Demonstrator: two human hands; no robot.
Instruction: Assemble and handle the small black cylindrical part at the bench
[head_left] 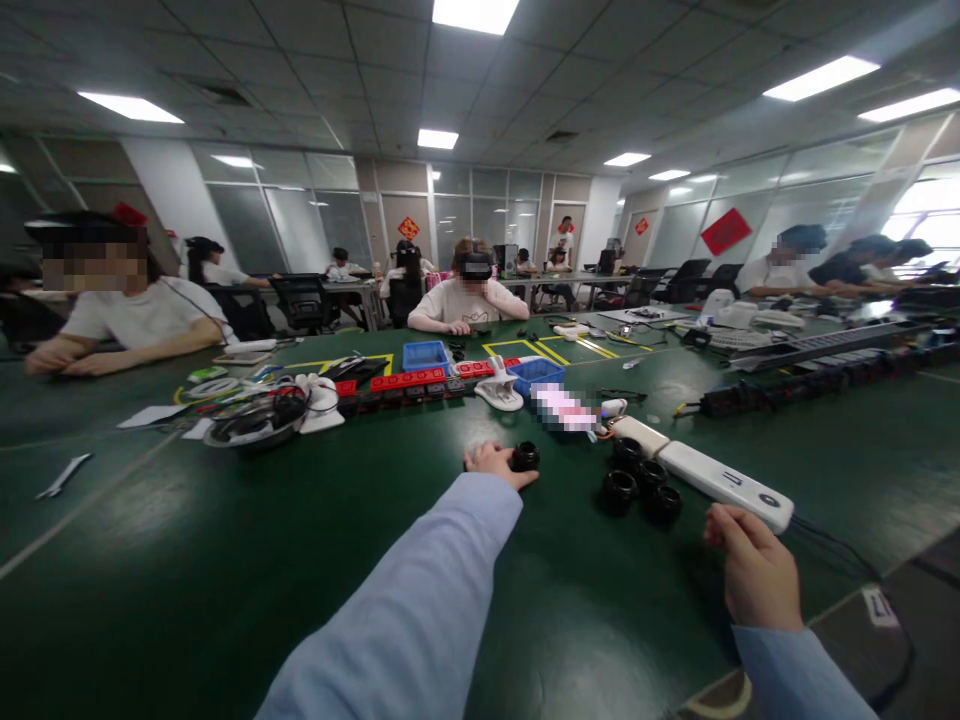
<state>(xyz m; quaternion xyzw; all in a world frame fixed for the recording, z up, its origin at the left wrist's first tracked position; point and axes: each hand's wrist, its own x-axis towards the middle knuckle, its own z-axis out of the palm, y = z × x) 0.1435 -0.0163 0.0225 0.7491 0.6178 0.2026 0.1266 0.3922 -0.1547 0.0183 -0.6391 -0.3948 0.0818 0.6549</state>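
Observation:
My left hand reaches far out over the green table and its fingers close around a small black round part. Three more black round parts lie in a cluster just to the right. My right hand rests near the table's front right, fingers curled, beside the near end of a long white bar-shaped device; nothing shows in it. Both arms wear light blue sleeves.
A row of red and black blocks, two blue bins, a white clamp-like tool and a cable bundle lie further out. A wrench sits at far left. Other people sit across the table and at both sides.

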